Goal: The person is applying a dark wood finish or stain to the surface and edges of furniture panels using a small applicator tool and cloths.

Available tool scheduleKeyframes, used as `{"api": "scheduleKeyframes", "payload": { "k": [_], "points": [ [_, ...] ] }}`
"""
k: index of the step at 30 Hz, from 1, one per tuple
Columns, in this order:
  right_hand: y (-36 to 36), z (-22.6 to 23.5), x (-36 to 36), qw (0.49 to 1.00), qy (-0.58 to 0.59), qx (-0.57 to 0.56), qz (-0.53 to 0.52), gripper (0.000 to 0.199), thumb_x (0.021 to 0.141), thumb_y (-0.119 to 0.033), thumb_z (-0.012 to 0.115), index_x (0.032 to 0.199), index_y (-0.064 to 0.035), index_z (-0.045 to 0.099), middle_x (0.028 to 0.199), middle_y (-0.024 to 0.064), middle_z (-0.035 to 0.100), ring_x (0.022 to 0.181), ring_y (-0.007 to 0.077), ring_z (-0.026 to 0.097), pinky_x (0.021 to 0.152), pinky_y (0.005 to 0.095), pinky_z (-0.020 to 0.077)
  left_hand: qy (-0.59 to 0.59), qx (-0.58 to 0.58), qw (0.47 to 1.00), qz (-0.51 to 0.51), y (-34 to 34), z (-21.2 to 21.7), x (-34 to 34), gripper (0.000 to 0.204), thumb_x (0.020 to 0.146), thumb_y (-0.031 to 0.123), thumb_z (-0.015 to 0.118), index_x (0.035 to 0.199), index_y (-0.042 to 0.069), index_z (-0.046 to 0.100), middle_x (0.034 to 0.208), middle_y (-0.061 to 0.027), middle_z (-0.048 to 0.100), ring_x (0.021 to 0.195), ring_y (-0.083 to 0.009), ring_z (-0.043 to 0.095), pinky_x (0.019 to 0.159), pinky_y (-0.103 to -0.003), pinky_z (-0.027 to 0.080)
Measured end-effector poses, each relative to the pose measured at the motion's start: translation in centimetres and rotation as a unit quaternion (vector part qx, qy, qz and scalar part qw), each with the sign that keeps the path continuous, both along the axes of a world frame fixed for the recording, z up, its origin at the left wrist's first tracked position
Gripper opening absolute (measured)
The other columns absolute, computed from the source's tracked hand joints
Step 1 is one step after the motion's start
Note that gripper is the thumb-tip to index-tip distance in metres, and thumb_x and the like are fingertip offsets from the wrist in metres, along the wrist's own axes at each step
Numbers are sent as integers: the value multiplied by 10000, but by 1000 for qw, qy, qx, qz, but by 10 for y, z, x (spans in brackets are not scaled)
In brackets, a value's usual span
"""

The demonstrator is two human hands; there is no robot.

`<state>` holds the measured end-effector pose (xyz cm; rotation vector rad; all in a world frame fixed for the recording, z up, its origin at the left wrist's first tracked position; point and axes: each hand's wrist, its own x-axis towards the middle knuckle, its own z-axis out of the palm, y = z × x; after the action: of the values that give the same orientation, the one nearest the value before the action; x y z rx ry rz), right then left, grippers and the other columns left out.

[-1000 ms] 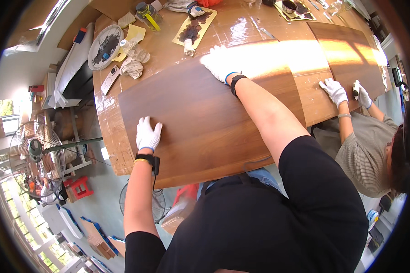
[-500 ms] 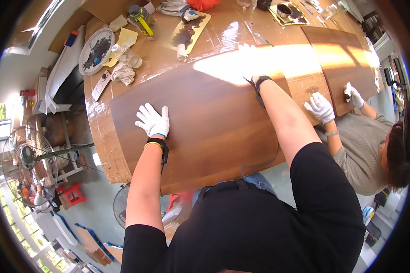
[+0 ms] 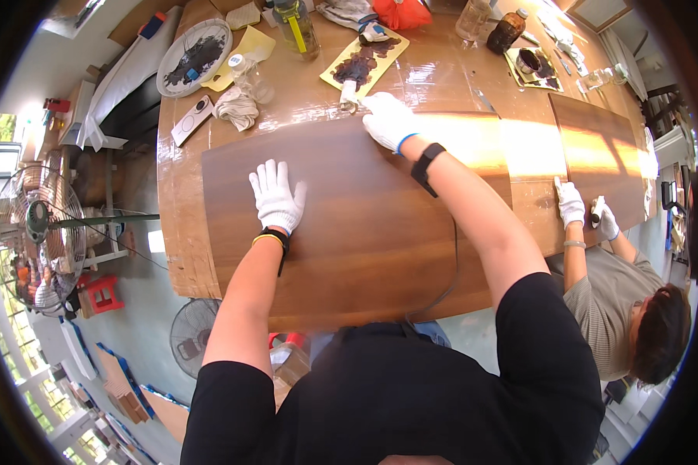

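A large brown wooden panel (image 3: 341, 240) lies flat on the table in front of me. My left hand (image 3: 278, 195), in a white knitted glove, rests flat on its left part with the fingers spread. My gloved right hand (image 3: 392, 122) is at the panel's far edge, fingers apart and pointing left; I see nothing in it. Just beyond those fingers, a white rolled cloth (image 3: 349, 94) sits at the near end of a yellow board (image 3: 337, 74) smeared with dark paste. Whether my fingertips touch the cloth, I cannot tell.
Far left are a paste-smeared white tray (image 3: 223, 58), a crumpled rag (image 3: 236, 108), a clear bottle (image 3: 257, 85) and a white device (image 3: 192, 121). To the right, a co-worker's gloved hands (image 3: 571, 203) work at another brown panel (image 3: 601, 147). A dark bottle (image 3: 507, 32) stands at the back.
My right hand has moved left out of the bright glare, toward the rolled cloth. My left hand stays flat on the panel. The co-worker's near hand has shifted toward their panel's edge.
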<state>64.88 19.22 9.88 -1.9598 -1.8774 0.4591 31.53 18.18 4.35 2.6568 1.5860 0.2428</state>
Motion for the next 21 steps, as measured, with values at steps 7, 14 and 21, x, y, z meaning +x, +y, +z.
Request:
{"api": "scheduleKeyframes", "payload": {
  "k": [7,14,21],
  "points": [
    [49,-7,-39,992,-91,68,-50,226,925,-261,643,1120,-151,676,1191,128,581,1011,359,656,870,506,552,-43,10,999,-4,1,2,0,590,948,348,645,1436,38,528,1548,-233,459,1466,-459,359,1257,-592,194],
    [56,-33,-39,993,-106,49,-32,202,924,-221,642,1073,-90,680,1254,126,558,1030,367,644,886,485,549,-54,14,998,-6,2,1,-1,571,946,327,651,1427,41,540,1544,-231,466,1461,-455,375,1261,-587,199],
    [56,-24,-28,979,51,172,-100,253,893,-105,666,1132,-24,655,1244,126,635,1046,329,663,926,440,540,-60,13,998,-6,2,3,0,564,946,316,653,1425,41,542,1540,-233,470,1461,-456,376,1259,-588,204]
  ]
}}
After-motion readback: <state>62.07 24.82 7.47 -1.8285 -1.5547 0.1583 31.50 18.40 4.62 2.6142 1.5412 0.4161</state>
